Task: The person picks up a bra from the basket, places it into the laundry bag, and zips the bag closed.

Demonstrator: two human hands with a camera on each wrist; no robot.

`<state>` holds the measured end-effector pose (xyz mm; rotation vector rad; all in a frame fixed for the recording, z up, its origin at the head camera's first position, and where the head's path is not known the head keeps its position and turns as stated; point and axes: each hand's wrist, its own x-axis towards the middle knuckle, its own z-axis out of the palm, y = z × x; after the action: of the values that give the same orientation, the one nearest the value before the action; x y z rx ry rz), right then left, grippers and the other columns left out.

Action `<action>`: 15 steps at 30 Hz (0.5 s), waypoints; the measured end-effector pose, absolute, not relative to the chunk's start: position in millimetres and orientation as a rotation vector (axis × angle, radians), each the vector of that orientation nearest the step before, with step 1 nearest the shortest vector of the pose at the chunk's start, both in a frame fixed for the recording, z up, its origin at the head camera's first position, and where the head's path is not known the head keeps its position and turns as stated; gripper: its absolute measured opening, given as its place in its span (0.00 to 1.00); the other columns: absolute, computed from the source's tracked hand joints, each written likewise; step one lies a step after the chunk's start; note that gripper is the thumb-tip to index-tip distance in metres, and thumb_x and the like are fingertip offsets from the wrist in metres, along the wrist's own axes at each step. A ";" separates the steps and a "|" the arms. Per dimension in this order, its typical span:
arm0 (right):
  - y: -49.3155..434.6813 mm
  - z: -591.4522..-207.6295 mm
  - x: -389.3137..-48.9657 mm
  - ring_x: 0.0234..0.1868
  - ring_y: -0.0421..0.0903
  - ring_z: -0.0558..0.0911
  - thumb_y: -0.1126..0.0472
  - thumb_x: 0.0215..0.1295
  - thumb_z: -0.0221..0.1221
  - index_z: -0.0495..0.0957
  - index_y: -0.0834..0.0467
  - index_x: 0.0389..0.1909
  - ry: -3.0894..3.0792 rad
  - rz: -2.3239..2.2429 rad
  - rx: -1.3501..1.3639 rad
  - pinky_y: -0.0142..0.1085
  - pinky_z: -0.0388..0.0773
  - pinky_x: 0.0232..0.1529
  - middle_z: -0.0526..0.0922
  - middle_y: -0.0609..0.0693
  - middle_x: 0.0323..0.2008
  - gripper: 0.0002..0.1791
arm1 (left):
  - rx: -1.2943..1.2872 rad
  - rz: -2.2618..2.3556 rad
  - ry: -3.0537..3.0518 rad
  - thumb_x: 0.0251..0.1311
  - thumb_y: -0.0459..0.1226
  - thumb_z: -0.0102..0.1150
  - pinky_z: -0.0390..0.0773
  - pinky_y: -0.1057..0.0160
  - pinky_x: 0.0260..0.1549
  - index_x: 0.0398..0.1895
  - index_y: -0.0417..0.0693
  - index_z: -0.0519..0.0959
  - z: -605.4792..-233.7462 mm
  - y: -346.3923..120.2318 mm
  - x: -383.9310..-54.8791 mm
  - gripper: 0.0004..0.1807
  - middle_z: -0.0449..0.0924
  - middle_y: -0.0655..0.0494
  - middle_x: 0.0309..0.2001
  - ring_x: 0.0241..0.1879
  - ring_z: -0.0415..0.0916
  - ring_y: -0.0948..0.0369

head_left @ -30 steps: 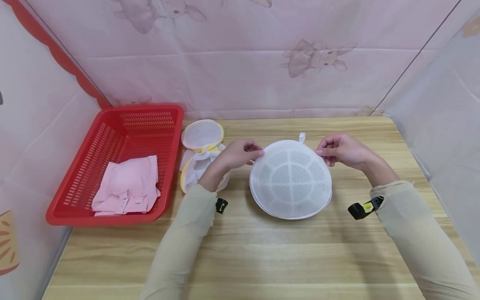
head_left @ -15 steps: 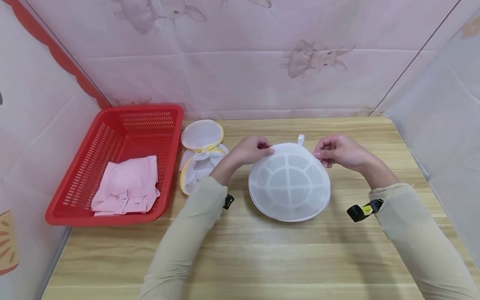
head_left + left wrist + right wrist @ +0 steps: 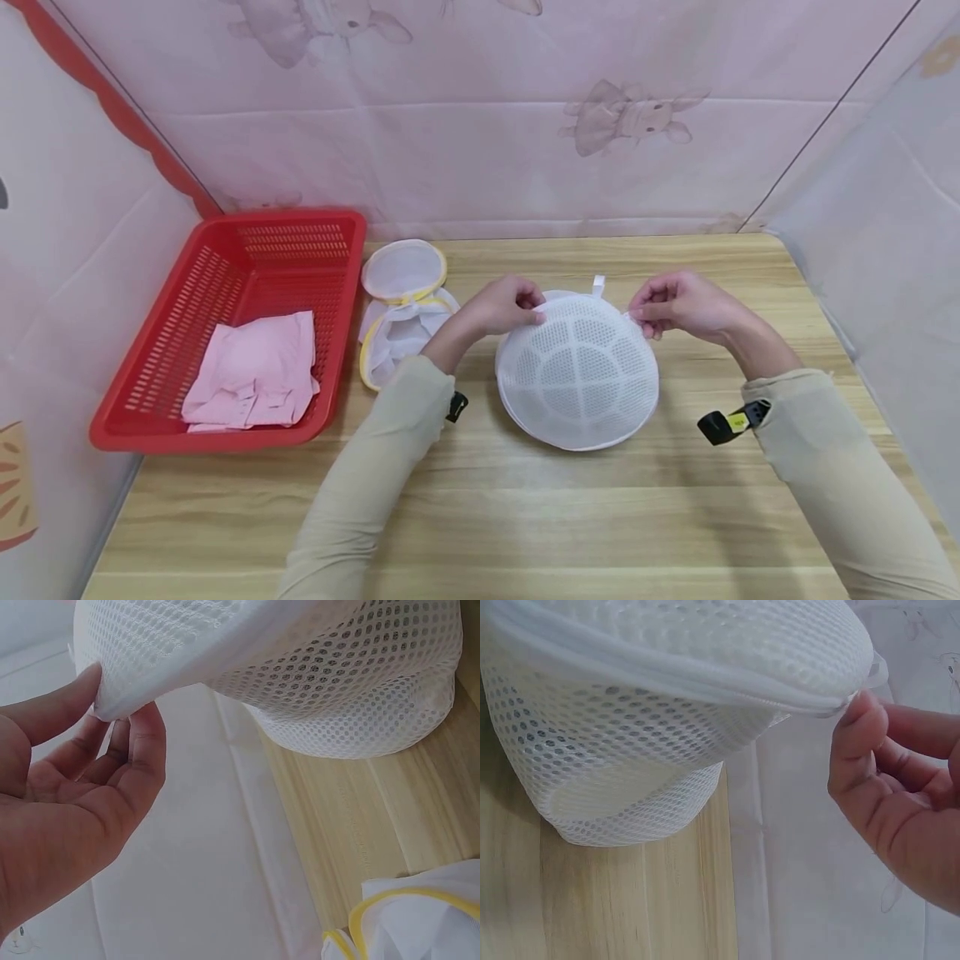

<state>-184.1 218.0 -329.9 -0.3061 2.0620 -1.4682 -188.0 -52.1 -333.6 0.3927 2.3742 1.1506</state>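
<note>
A round white mesh laundry bag stands on the wooden table in front of me, its lid facing up and a small white loop at the far edge. My left hand pinches the lid's edge at the far left between thumb and fingers. At the far right, my right hand pinches the rim by the zipper; whether it has the zipper pull is hidden by the fingertips. In both wrist views the bag's mesh side bulges down to the table.
A red plastic basket at the left holds a folded pink cloth. Between basket and bag lies a smaller white mesh bag with yellow trim, its lid flipped back. A pink printed wall covering rises behind the table.
My left hand has moved right along the lid's edge. The lid's far edge has come slightly nearer to me, baring a strip of the bag behind it. My right hand has barely shifted.
</note>
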 end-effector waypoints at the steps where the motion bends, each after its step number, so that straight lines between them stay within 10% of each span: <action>1: 218.3 -330.3 -184.1 0.24 0.43 0.76 0.72 0.62 0.53 0.70 0.78 0.37 2.071 -1.459 -0.287 0.33 0.77 0.27 0.76 0.55 0.24 0.09 | 0.397 1.154 2.372 0.56 0.32 0.60 0.69 0.69 0.32 0.37 0.39 0.77 -334.2 -52.0 -187.9 0.07 0.72 0.53 0.31 0.34 0.67 0.61; 15: 213.9 -326.9 -183.3 0.23 0.43 0.77 0.73 0.63 0.50 0.70 0.77 0.36 2.149 -1.462 -0.268 0.34 0.78 0.29 0.76 0.54 0.24 0.08 | 0.400 1.046 2.473 0.50 0.34 0.66 0.68 0.70 0.29 0.34 0.41 0.77 -337.2 -45.4 -183.8 0.09 0.73 0.54 0.31 0.33 0.67 0.61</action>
<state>-183.3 213.9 -326.9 -0.2684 2.1493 -1.4618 -183.8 -45.4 -337.2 0.3998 2.4733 1.0460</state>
